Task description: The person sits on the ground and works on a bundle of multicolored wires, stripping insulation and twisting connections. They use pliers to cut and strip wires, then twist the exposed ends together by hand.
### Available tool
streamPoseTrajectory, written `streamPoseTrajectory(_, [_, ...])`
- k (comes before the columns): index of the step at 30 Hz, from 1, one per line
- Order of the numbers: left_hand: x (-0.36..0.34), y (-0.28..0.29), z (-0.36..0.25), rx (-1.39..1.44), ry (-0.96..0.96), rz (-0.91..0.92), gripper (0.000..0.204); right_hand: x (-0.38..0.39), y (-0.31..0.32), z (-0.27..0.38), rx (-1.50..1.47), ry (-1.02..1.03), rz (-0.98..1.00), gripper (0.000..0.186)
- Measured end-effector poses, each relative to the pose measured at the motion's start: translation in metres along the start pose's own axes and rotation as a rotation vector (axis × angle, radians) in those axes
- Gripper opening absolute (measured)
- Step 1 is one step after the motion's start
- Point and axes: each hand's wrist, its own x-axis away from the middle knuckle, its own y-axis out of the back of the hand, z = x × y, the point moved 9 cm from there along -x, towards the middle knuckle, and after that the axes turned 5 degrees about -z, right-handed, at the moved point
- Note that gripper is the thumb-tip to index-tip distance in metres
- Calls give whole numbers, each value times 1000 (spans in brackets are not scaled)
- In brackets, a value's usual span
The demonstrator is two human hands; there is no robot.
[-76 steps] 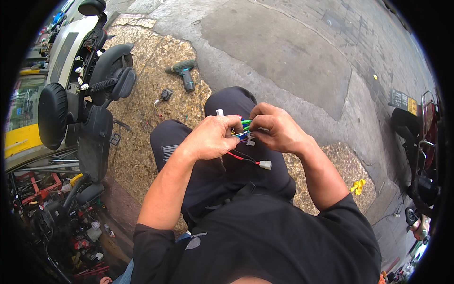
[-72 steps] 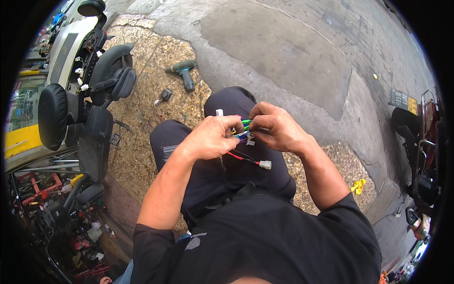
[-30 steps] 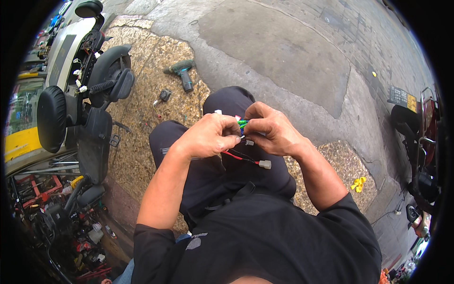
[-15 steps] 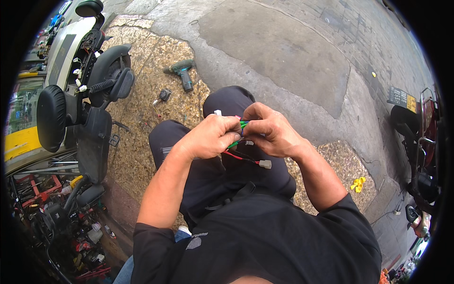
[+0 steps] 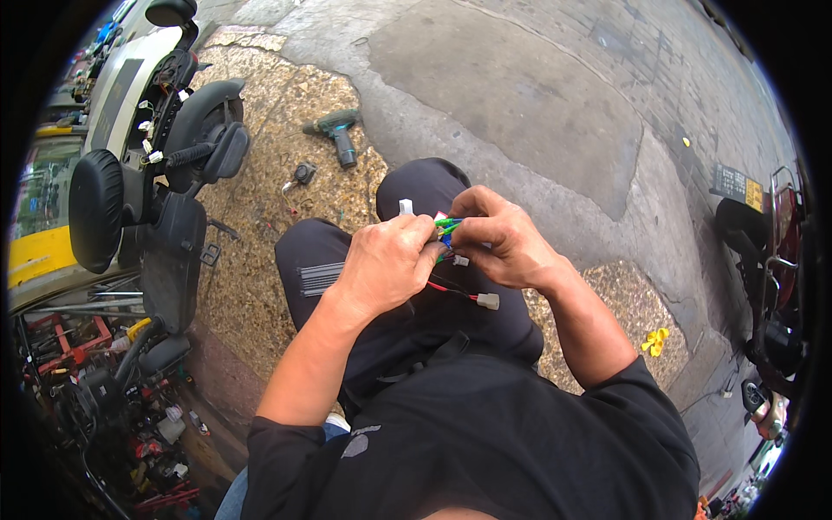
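Wire bundle [image 5: 448, 229], green and blue strands mostly, up between the two hands and above the person's dark trousers [image 5: 419, 184] at the knees.

Containers: a pale connector housing [image 5: 488, 301] takes the end of a red wire [image 5: 440, 286] and a dark one; it lies over the thigh, to the near right of the bundle. A white connector [image 5: 406, 206] sticks up just beyond the left hand [image 5: 387, 260]; what is seated in it cannot be made out. A smaller white connector [image 5: 460, 260] shows just under the right hand [image 5: 510, 241]. Near left, a heap of tools and parts [image 5: 147, 433], red pieces among them (too jumbled to say whether a box lies underneath).

Around: cordless drill [image 5: 338, 137] on the pebbled slab [image 5: 260, 104], far left of the hands. Small black part [image 5: 303, 172] with thin leads, near side of the drill, apart from it. Scooter along the left, black seat [image 5: 95, 211] toward the hands, loose white plugs [image 5: 149, 134] dangling from its body. Yellow scrap [image 5: 656, 341] on the ground to the right, well apart. Another vehicle [image 5: 784, 269] at the far right edge. The fingers themselves block the view of where the strands meet.

Pose: both forearms come up from the near side, elbows out, wrists bent inward. Left grip closed on the bundle, thumb against curled fingers; right grip pinching strands from the other side, knuckles up, fingertips of the two hands nearly meeting.
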Motion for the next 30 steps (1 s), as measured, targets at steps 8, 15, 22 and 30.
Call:
streamPoseTrajectory(8, [16,-9,11,268,252,13,12,-4,-2,7,9,26,-10,11])
streamPoseTrajectory(15, [23,-24,27,609,451,-44,6,-8,-5,10,55,48,26,17])
streamPoseTrajectory(22, [26,-31,37,733,512,-32,4,-11,-3,13,68,26,-26,13])
streamPoseTrajectory(30, [24,-35,44,899,565,-89,5,21,27,48,262,216,-466,23])
